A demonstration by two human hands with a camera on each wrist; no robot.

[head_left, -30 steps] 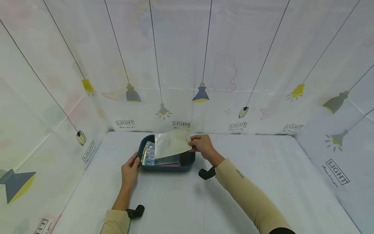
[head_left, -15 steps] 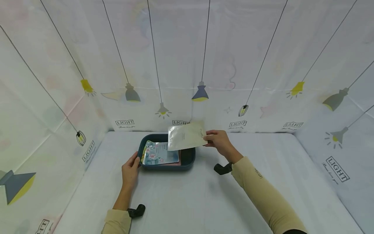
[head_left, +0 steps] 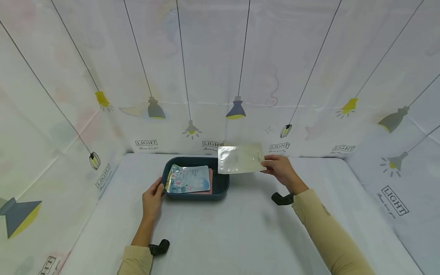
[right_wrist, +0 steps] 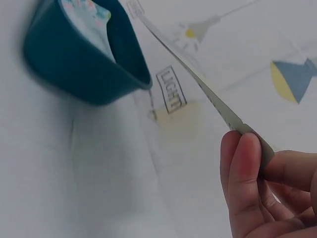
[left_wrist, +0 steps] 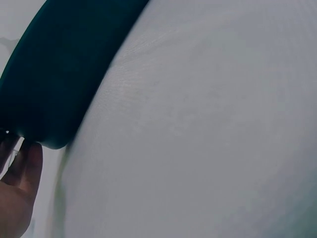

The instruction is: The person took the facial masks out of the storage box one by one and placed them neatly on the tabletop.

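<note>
A cream, shiny foil sachet (head_left: 237, 159) with small print hangs in the air, overlapping the right end of a dark teal plastic bin (head_left: 196, 197) in the head view. My right hand (head_left: 282, 170) pinches its right edge between thumb and fingers; in the right wrist view the sachet (right_wrist: 198, 79) shows nearly edge-on. Inside the bin lies a light-blue floral sachet (head_left: 190, 179), over a pink one (head_left: 211, 182) whose edge peeks out. My left hand (head_left: 152, 200) holds the bin's left end, fingers at the rim; the left wrist view shows its fingertips (left_wrist: 33, 153) against the corner.
The bin stands towards the back of a white-covered table (head_left: 220, 236). White cloth walls (head_left: 309, 57) printed with lamps rise behind and at both sides. A black wrist mount (head_left: 282, 199) sits on the right wrist, another mount (head_left: 159, 248) on the left.
My right hand has moved right, drawing the cream sachet from over the bin's middle to its right end and uncovering the blue floral sachet. The left hand and bin have stayed put.
</note>
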